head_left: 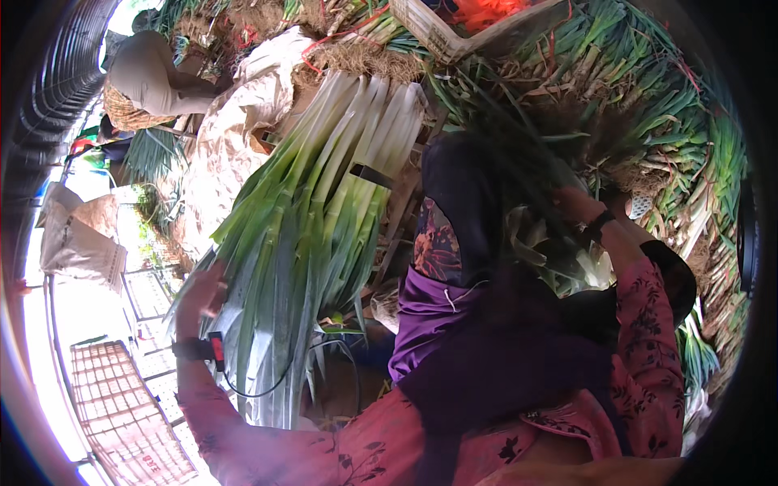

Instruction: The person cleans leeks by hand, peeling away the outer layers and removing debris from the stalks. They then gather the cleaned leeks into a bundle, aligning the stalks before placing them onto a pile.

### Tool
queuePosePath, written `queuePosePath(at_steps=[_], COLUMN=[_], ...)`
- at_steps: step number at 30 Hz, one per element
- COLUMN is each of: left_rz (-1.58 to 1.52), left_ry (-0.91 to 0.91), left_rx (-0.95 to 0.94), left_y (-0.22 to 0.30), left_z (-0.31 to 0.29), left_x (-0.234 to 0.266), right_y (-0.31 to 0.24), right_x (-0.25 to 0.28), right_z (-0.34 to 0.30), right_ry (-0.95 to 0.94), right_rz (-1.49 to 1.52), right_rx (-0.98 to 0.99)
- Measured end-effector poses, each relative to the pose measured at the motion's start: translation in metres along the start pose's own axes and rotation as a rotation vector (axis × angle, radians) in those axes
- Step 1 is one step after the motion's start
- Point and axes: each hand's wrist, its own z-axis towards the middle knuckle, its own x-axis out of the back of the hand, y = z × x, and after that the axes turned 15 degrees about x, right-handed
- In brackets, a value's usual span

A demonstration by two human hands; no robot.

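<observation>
A large bunch of leeks lies left of my knee, its white stems and roots at the far end and its long green leaves spread toward me. My left hand is at the left edge of these leaves, touching them, with its fingers apart. A dark strap with a red-edged device sits on that wrist. On the right, my right hand is closed at the lower end of some dark green leek leaves, which are blurred and stretch away to the upper left. Its fingertips are partly hidden.
Piles of green-leaved leeks fill the right and back. A pale crate with something orange stands at the far edge. Cream sacking lies beyond the bunch. Another person bends at upper left. A woven panel is at lower left.
</observation>
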Motion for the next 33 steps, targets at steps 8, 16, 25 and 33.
queuePosePath(at_steps=[8,16,25,33], left_rz=[-0.009,0.15,0.212,0.392], left_ry=[0.612,0.826,0.787,0.845], left_rx=[-1.062,-0.762,-1.184,-1.175], left_y=[0.119,0.279,0.28,0.277], left_z=[0.021,0.007,0.029,0.05], left_x=[0.019,-0.142,-0.131,-0.125], right_y=[0.027,-0.087,-0.054,-0.052], right_x=[-0.064,-0.043,-0.091,-0.098], right_z=[-0.001,0.007,-0.006,-0.002], right_ry=[0.183,-0.005,0.117,0.125], right_rz=[0.092,0.123,0.157,0.169], right_rx=[-0.005,0.169,0.05,-0.031])
